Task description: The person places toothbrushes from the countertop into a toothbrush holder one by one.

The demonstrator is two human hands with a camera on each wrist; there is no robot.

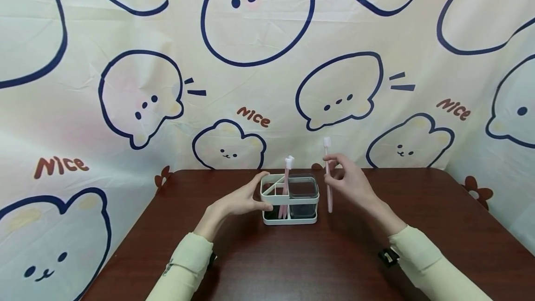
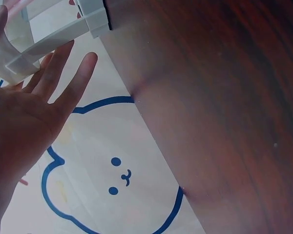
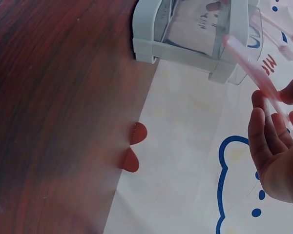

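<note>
A pale grey-white toothbrush holder (image 1: 273, 200) stands on the table, with open compartments on its left and a clear cup (image 1: 303, 188) in its right part. Pink toothbrushes (image 1: 286, 181) lean in a left compartment, their white bristle heads above the rim. My left hand (image 1: 238, 200) grips the holder's left end, thumb at the front and fingers toward the back. Just right of the holder, my right hand (image 1: 354, 184) pinches another pink toothbrush (image 1: 329, 199) between thumb and fingers. It is upright, bristles at the top; its handle end (image 3: 234, 46) overlaps the holder in the right wrist view.
The dark brown wooden table (image 1: 267, 264) reaches back to a hanging cloth (image 1: 280, 92) printed with bear outlines, which also covers both sides. Black wrist straps show at the left cuff (image 1: 212, 260) and the right cuff (image 1: 388, 258).
</note>
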